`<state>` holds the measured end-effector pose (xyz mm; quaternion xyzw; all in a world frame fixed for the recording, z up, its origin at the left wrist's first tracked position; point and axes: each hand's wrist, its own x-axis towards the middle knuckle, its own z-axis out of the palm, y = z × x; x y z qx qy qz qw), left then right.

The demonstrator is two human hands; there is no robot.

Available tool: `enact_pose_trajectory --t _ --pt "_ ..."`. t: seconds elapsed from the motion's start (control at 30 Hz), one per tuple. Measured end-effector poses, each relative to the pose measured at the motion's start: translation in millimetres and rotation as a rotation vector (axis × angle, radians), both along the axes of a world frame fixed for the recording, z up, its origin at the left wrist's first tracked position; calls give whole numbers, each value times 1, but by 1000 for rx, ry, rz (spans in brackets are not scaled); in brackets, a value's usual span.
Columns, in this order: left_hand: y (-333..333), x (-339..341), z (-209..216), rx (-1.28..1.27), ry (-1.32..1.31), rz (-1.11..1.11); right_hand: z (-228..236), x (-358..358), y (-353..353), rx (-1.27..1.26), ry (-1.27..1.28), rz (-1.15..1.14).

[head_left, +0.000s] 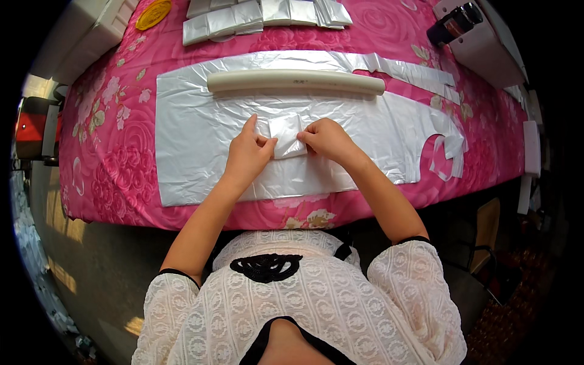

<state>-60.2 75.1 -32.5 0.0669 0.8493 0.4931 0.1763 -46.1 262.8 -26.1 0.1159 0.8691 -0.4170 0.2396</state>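
A small square of folded silvery-white plastic bag lies between my hands, on top of a large flat plastic bag. My left hand is at its left edge, thumb on the folded bag, index finger pointing away from me and the other fingers curled. At the right edge, my right hand pinches the folded bag between thumb and fingertips. Just beyond both hands a long cream-coloured tube rests crosswise on the large bag. The large bag has cut-out handle loops at its right end.
A pink floral cloth covers the table. Several folded silvery packets sit in a row at the far side. A yellow round object is far left, near a white box. At far right, a dark bottle leans by another white box.
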Motion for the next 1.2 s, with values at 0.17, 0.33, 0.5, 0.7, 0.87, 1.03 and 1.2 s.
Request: enact_pose_trajectory --t 0.17,0.33,0.5,0.7,0.87,1.03,1.2 --pt "-8 3 -17 -151 711 -335 -3 -6 2 -34 -58 -11" --pt "18 11 -29 -402 703 -515 -8 -6 4 -91 -67 -33" --pt "21 12 -36 -480 630 -494 -10 -3 3 -96 -54 -68" --pt "21 13 -39 -431 667 -439 15 26 -16 397 247 32" --pt "-4 23 -28 -143 675 -285 -4 16 -25 485 823 334" --pt "-80 73 -9 319 -350 -52 -39 -1 -54 388 780 454" --pt "-129 125 1 311 -869 297 -35 59 -128 133 663 466"
